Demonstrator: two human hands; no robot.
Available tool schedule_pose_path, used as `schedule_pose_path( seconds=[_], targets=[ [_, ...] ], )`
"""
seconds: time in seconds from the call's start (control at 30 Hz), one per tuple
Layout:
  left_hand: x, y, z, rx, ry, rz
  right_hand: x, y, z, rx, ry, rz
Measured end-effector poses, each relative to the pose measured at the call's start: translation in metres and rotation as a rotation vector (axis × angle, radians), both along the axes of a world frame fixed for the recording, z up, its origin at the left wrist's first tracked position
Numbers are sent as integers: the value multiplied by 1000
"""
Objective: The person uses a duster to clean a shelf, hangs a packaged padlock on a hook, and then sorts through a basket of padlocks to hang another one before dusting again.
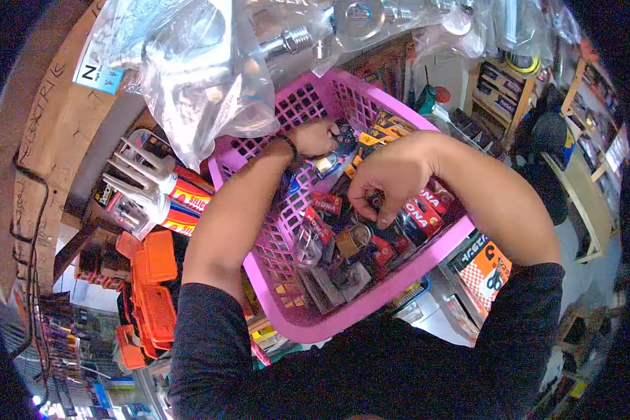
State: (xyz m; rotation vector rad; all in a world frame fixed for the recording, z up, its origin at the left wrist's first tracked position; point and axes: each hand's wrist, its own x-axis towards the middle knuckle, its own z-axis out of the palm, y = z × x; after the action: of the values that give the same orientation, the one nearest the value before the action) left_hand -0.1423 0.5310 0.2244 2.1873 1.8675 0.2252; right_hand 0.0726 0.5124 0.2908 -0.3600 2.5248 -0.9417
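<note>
A pink plastic basket (392,283) with lattice walls is full of packaged hardware. Inside it, my right hand (392,175) reaches down with curled fingers, thumb and forefinger close around a small dark item that I cannot make out. Toward the far side is my left hand (313,137), a dark band at its wrist; its fingers are bent against dark packaging and partly hidden. Between the hands and the near wall lie a brass-coloured padlock (353,240) and several red-labelled packs (423,215). Yellow-and-black packs (378,134) stand behind my right hand.
Clear plastic bags (210,84) with metal fittings hang low over the basket's far side. White tubes with red labels (189,197) hang at the left, above orange plastic bins (154,259). A wooden post (63,119) rises at far left. Wooden shelves (500,94) stand at the back right.
</note>
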Motion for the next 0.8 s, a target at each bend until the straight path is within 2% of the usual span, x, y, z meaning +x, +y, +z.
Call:
schedule_pose_path(
  seconds=[0.07,0.1,0.23,0.37,0.43,0.47,0.53,0.67,0.77,0.8],
  targets=[
    [12,-3,6,-246,28,164,1,0,-1,-15,2,7],
    [17,-4,7,-128,103,119,1,1,-1,-33,7,17],
    [37,-17,26,-204,40,77,-2,1,-4,-2,8,23],
    [17,3,-14,-157,135,152,-3,1,-5,12,-4,34],
    [19,3,-22,32,293,98,-3,1,-5,12,-5,27],
    [18,5,-23,33,294,98,-3,1,-6,2,1,31],
    [17,8,-21,-72,195,108,-2,1,-6,-6,7,37],
    [5,17,-33,45,49,120,-2,1,-4,21,25,29],
    [-1,23,-36,-106,-37,151,-2,2,-6,18,31,42],
    [2,19,-30,-183,-161,152,-2,2,-5,23,35,44]
  ],
)
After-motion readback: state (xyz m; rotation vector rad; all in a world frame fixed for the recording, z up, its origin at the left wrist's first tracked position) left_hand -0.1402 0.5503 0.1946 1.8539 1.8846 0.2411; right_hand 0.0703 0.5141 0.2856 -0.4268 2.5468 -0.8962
